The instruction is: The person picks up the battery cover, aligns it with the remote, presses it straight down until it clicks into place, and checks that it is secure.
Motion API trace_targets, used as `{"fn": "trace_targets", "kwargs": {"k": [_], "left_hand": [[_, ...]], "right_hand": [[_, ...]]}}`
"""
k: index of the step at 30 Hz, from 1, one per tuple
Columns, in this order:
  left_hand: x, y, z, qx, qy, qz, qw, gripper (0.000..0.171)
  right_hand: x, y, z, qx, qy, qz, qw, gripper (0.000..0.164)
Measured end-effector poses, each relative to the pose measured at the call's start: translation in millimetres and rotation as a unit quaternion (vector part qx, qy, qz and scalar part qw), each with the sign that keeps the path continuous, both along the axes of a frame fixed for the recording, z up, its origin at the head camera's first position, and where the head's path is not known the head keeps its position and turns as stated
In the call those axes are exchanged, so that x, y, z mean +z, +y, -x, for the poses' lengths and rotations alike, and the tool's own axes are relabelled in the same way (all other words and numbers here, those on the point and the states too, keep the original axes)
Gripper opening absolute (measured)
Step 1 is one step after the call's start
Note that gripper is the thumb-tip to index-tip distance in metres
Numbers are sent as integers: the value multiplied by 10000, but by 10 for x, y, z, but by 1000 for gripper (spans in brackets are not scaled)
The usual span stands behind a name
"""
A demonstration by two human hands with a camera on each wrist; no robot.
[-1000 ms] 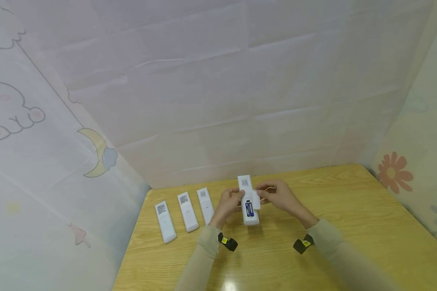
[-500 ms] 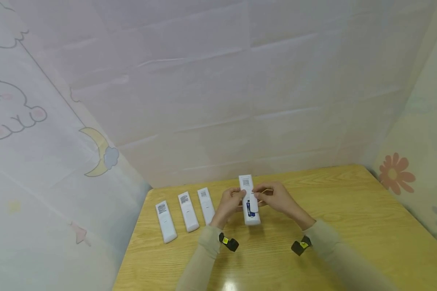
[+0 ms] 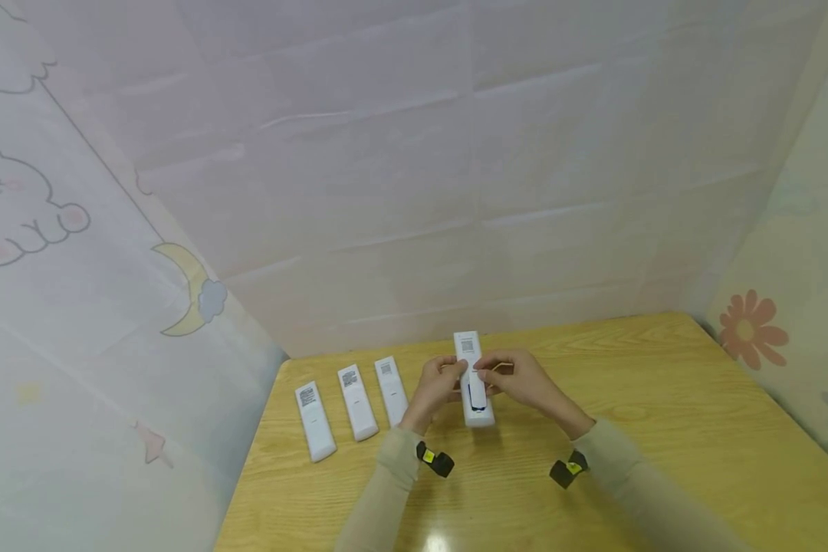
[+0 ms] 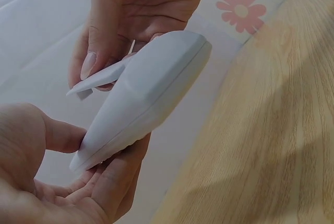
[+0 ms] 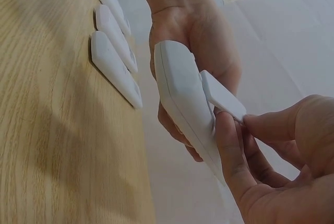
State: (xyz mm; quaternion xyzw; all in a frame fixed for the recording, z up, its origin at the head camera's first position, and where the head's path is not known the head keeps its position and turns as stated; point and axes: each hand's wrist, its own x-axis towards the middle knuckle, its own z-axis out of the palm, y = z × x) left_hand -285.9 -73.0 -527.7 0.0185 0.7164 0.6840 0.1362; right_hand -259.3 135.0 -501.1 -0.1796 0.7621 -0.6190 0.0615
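Observation:
A white remote control [image 3: 466, 343], back side up, is held above the table in my left hand [image 3: 436, 389], thumb on one side and fingers beneath. My right hand [image 3: 525, 381] pinches the white battery cover [image 3: 478, 391] between thumb and fingers. The cover lies over the battery compartment, with a dark blue strip of battery showing at its edge. In the left wrist view the cover [image 4: 104, 75] is tilted, its pinched end raised off the remote [image 4: 151, 78]. The right wrist view also has the cover [image 5: 223, 96] slanting away from the remote's back.
Three white remotes lie face down in a row on the left of the wooden table [image 3: 635, 383]: the left one [image 3: 314, 422], the middle one [image 3: 357, 402] and the right one [image 3: 390, 391], close to my left hand. A cloth backdrop [image 3: 400, 192] rises behind the table.
My right hand has moved the cover left from beside the remote to over the battery compartment, hiding most of the blue batteries. My left hand keeps its hold on the remote.

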Motion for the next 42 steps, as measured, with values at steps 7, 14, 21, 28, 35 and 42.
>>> {"fn": "trace_targets", "kwargs": {"k": [7, 14, 21, 28, 35, 42], "left_hand": [[18, -2, -12, 15, 69, 13, 10000, 57], [28, -2, -16, 79, 43, 72, 9999, 58], [41, -3, -9, 76, -35, 54, 10000, 61], [51, 2, -6, 72, -5, 79, 9999, 60], [39, 4, -15, 38, 16, 15, 10000, 58], [45, 2, -24, 70, 5, 16, 10000, 60]], "right_hand": [[-9, -23, 4, 72, 50, 22, 10000, 19], [-33, -27, -5, 75, 183, -70, 9998, 17], [-29, -16, -8, -61, 505, -454, 9977, 16], [-71, -6, 9, -119, 635, -632, 9959, 16], [-105, -9, 12, -156, 558, -748, 9955, 16], [-105, -34, -8, -272, 704, -926, 9928, 14]]}}
